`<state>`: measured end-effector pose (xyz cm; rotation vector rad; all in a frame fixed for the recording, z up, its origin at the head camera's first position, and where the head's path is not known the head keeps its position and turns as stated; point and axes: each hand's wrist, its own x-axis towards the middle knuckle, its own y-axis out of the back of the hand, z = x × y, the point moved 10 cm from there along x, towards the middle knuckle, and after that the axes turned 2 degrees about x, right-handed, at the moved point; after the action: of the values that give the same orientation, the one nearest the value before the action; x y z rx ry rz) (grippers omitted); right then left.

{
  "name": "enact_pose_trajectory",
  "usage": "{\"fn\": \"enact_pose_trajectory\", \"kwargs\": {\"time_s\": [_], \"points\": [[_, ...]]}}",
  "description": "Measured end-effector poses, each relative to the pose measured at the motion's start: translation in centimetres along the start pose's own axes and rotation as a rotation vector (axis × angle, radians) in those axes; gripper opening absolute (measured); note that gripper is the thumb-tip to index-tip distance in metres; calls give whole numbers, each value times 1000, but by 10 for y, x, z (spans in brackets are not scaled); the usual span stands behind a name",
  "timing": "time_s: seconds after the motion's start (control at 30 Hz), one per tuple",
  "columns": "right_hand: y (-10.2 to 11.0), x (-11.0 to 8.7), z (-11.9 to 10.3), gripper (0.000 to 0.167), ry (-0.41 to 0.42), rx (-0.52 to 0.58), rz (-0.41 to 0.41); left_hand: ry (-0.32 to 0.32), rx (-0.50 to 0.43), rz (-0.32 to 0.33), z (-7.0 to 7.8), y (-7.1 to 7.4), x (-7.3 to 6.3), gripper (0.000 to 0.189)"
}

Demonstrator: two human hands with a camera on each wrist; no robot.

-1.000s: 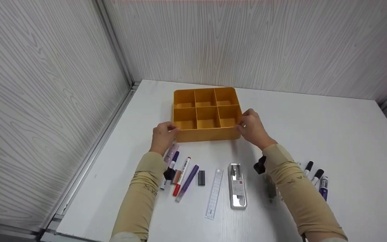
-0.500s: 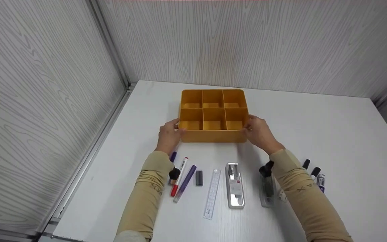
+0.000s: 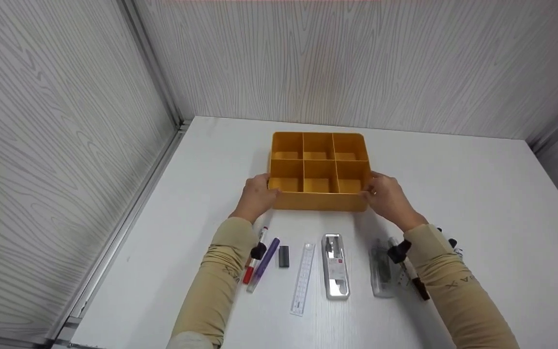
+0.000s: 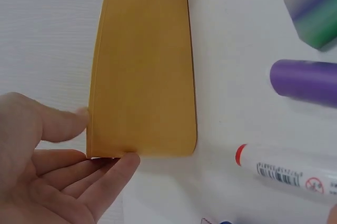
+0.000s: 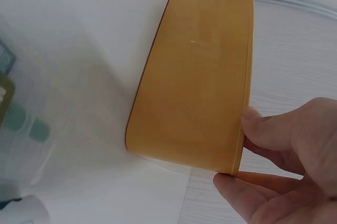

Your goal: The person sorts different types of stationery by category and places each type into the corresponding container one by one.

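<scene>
A yellow-orange organizer box [image 3: 321, 201] with several square compartments stands on the white table, its compartments holding nothing. At its near left corner my left hand [image 3: 255, 198] grips the rim, thumb on top and fingers along the side. My right hand [image 3: 388, 199] pinches the near right corner in the same way. Both wrist views show the box's front wall [image 4: 142, 66] between thumb and fingers, with the right thumb [image 5: 268, 129] on the rim. Whether the base touches the table is hard to tell.
Nearer on the table lie a red-capped marker [image 3: 248, 275], a purple marker [image 3: 264, 264], a dark eraser [image 3: 284, 256], a clear ruler [image 3: 302, 278] and a silver tin case [image 3: 335, 266]. A clear container [image 3: 380, 271] and a brown-ended marker [image 3: 419, 286] lie by the right forearm. Panels rise behind and left.
The box has moved to the right and slightly nearer, with both hands on its near corners. Its front edge has turned a little. The pens and cases on the table stay put.
</scene>
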<state>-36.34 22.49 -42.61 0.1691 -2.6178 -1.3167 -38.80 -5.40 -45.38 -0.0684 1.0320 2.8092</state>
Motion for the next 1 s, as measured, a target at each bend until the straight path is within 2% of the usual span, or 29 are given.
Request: {"fn": "enact_pose_trajectory", "kwargs": {"time_s": [0.2,0.37,0.47,0.53,0.63,0.73,0.87,1.0], "points": [[9,-14,7,11,15,-11,26,-22,-12,27,9,-8,-3,54],[15,-23,4,11,79,-49,67,-76,41,43,18,-11,-5,58],[18,-27,5,11,87,-58,84,-121,59,43,24,-14,-5,60],[20,-31,7,11,80,-52,91,-146,74,43,27,-16,-7,56],[22,-36,10,11,73,-53,94,-170,99,42,29,-21,-9,37],[24,-41,12,12,79,-62,102,-170,77,35,29,-24,-11,20],[27,-48,14,13,74,-67,111,-157,50,18,29,-28,-14,16],[29,-52,17,12,70,-66,116,-136,82,-19,30,-33,-17,16]]}}
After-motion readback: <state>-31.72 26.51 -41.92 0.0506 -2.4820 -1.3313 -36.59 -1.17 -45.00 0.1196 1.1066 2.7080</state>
